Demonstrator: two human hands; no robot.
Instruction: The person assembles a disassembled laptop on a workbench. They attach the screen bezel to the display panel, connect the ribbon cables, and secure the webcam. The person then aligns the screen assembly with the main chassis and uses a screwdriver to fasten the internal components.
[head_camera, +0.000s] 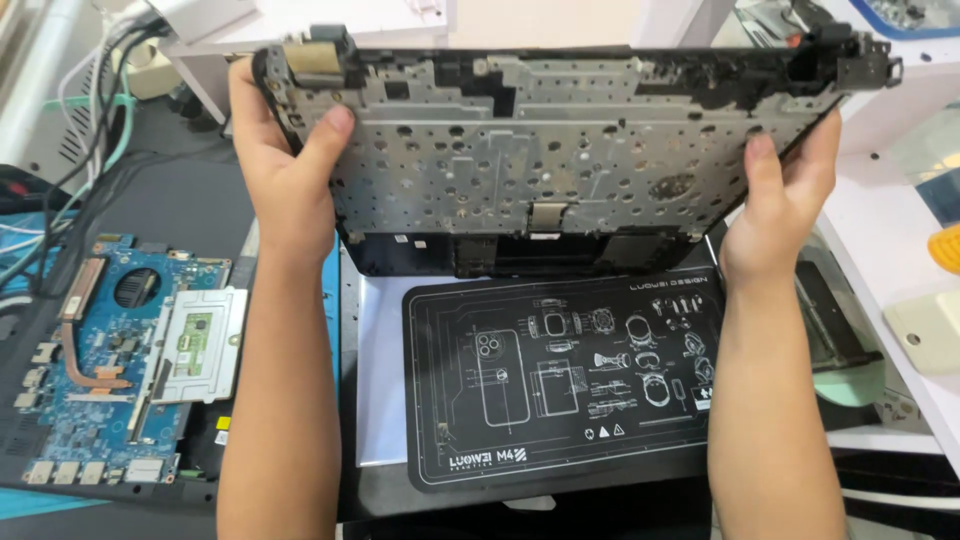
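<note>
I hold a stripped laptop shell (560, 150) up off the bench, tilted toward me, its inner side showing a perforated grey metal keyboard backplate in a black frame. My left hand (290, 170) grips its left edge, thumb on the metal plate near the hinge. My right hand (780, 195) grips the right edge, thumb pressed on the plate. Below the shell lies a black work mat (560, 440) printed with white line drawings of gadget parts.
At the left lies a blue motherboard (100, 370) with a copper heat pipe, and a silver touchpad plate (200, 345) rests on it. Cables (90, 110) run along the back left. White shelving (890, 220) and a pale green dish (850, 385) stand at the right.
</note>
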